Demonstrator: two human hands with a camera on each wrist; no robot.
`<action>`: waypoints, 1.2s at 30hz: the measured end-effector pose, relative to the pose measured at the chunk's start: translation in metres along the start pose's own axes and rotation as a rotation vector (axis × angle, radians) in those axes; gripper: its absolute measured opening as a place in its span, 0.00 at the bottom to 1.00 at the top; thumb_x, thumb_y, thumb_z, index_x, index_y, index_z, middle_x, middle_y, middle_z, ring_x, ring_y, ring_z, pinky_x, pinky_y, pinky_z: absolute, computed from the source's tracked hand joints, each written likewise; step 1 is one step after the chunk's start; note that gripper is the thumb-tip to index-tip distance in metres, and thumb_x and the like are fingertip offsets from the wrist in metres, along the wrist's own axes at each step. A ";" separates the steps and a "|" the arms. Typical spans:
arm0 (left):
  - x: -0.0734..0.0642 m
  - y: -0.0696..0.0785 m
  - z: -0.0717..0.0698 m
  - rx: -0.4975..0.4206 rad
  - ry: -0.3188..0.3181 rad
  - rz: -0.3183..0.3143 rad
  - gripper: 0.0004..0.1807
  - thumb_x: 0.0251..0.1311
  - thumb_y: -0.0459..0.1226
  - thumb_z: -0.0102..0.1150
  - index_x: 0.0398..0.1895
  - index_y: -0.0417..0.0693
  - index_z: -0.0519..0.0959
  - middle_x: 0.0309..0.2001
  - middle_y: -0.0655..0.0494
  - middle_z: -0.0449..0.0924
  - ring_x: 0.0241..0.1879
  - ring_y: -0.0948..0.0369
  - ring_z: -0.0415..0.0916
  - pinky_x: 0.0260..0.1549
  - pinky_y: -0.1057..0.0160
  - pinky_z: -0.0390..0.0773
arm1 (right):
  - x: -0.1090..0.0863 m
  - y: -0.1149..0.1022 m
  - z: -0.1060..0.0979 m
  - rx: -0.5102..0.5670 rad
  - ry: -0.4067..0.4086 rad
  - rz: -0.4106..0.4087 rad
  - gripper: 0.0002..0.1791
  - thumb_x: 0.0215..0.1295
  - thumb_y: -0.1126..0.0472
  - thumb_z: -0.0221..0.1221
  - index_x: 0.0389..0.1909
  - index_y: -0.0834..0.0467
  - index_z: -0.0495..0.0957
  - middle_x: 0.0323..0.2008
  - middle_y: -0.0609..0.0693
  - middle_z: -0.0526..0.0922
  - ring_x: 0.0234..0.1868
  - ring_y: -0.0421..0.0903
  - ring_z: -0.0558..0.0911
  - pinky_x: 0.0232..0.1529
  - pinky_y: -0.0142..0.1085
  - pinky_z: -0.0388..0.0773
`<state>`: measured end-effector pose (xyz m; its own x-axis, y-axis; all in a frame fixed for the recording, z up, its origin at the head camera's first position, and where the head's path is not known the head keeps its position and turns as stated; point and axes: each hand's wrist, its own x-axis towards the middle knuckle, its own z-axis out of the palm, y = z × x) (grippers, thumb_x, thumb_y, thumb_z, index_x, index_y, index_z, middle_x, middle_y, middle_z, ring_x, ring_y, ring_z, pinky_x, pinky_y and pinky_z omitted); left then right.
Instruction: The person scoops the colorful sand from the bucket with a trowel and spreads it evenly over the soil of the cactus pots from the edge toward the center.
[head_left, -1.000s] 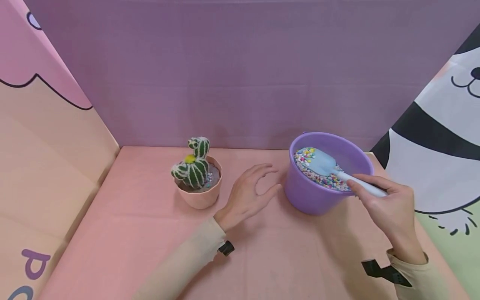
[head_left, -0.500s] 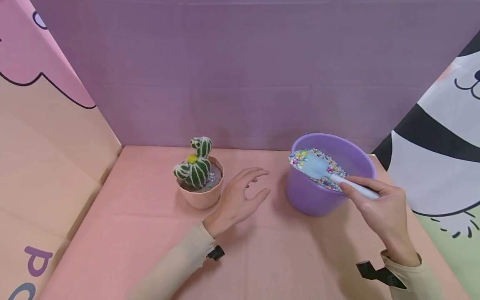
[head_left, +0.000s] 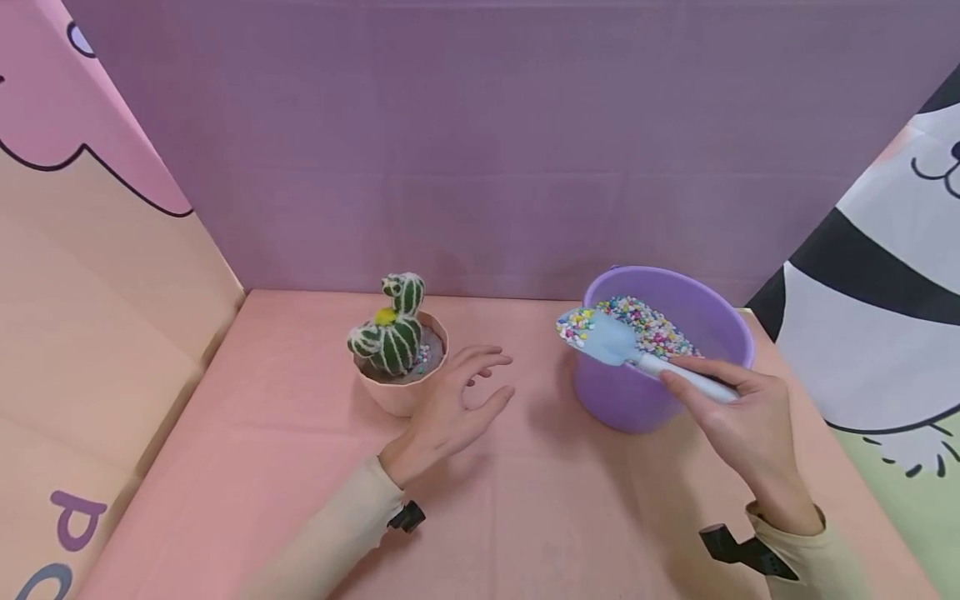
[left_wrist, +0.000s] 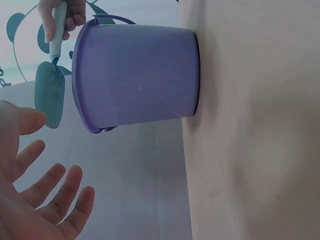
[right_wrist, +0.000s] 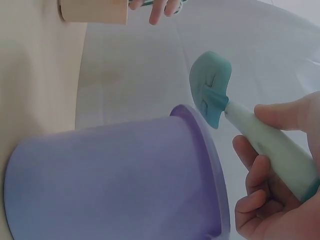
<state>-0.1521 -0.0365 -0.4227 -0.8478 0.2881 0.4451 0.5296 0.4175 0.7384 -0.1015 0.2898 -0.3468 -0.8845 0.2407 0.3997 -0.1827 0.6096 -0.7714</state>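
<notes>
Scoop (head_left: 609, 338) is bearing beads (head_left: 574, 325) beyond fingers of right hand (head_left: 750, 421) gripping its handle (head_left: 688, 378); bucket (head_left: 624, 407) is standing below. Cactus pot (head_left: 392, 400) is sitting beside spread fingers of left hand (head_left: 448, 408).

cactus pot (head_left: 390, 399) left of the bucket (head_left: 618, 402)

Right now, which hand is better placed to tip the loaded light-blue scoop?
Likely right: the right hand grips the scoop by its white handle, small multicoloured pebbles in it. The left hand holds nothing.
</notes>
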 end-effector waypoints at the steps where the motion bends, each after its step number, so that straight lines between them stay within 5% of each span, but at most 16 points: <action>1: -0.002 -0.001 -0.002 -0.004 0.001 -0.002 0.20 0.70 0.45 0.68 0.63 0.56 0.84 0.68 0.62 0.79 0.53 0.63 0.81 0.55 0.57 0.82 | 0.000 -0.001 0.001 0.004 -0.003 -0.006 0.15 0.59 0.64 0.77 0.47 0.60 0.92 0.33 0.19 0.87 0.39 0.27 0.83 0.35 0.18 0.75; 16: -0.029 -0.012 -0.030 -0.008 0.037 0.000 0.18 0.67 0.39 0.71 0.60 0.54 0.86 0.68 0.60 0.80 0.52 0.60 0.82 0.52 0.53 0.85 | -0.004 -0.015 0.018 0.022 -0.044 -0.089 0.12 0.59 0.64 0.78 0.45 0.58 0.93 0.34 0.19 0.87 0.38 0.28 0.83 0.38 0.20 0.74; 20: -0.039 -0.018 -0.039 -0.006 0.082 0.055 0.17 0.66 0.35 0.72 0.58 0.50 0.86 0.65 0.57 0.82 0.52 0.59 0.83 0.52 0.50 0.87 | -0.005 -0.018 0.026 0.016 -0.075 -0.094 0.12 0.59 0.62 0.78 0.45 0.56 0.93 0.35 0.18 0.87 0.39 0.27 0.83 0.39 0.20 0.75; 26: -0.052 -0.030 -0.055 0.056 0.192 0.174 0.16 0.61 0.30 0.73 0.52 0.48 0.87 0.53 0.53 0.87 0.50 0.58 0.85 0.53 0.63 0.82 | -0.007 -0.025 0.036 0.022 -0.121 -0.095 0.11 0.59 0.60 0.78 0.44 0.53 0.93 0.35 0.21 0.88 0.38 0.29 0.84 0.39 0.23 0.75; 36: -0.068 -0.053 -0.092 0.052 0.277 0.181 0.13 0.58 0.25 0.73 0.43 0.47 0.89 0.43 0.54 0.90 0.44 0.61 0.84 0.45 0.72 0.79 | -0.008 -0.035 0.054 0.081 -0.171 -0.143 0.09 0.59 0.60 0.79 0.41 0.48 0.94 0.36 0.31 0.92 0.36 0.33 0.85 0.37 0.25 0.77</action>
<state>-0.1248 -0.1573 -0.4461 -0.7113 0.1189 0.6928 0.6667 0.4265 0.6112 -0.1117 0.2255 -0.3495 -0.9056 0.0202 0.4236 -0.3394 0.5642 -0.7526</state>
